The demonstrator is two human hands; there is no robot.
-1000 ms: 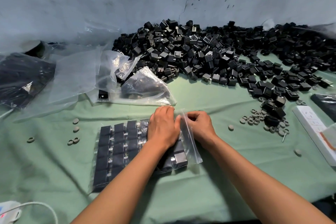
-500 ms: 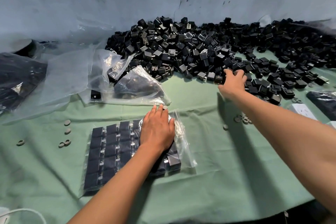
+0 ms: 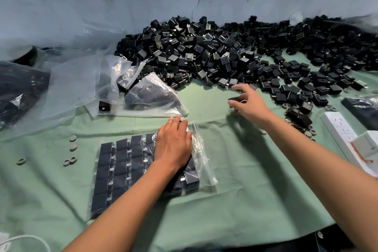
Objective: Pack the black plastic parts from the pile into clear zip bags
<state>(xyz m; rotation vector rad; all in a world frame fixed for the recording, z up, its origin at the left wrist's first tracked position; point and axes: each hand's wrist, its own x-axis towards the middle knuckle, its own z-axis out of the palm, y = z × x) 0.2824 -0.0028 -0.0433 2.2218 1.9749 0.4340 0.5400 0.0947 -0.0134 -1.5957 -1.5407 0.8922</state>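
A large pile of black plastic parts [image 3: 204, 53] lies along the back of the green cloth. In front of me lies a clear zip bag [image 3: 126, 170] filled with rows of black parts, its open mouth to the right. My left hand [image 3: 173, 147] lies flat on the bag's right end and presses it down. My right hand [image 3: 249, 102] is out at the pile's near edge, above the cloth. It pinches one black part [image 3: 235, 99] between thumb and fingers.
Crumpled empty clear bags [image 3: 81, 84] and a part-filled one [image 3: 151, 96] lie at the left rear. Dark filled bags [image 3: 16, 92] sit far left, another [image 3: 364, 108] far right. A white power strip [image 3: 343, 139] lies at the right. Grey rings [image 3: 71, 149] are scattered around.
My right hand left the bag's mouth, reached into the pile's edge, and has now drawn back a little with one black part. My left hand has stayed on the bag.
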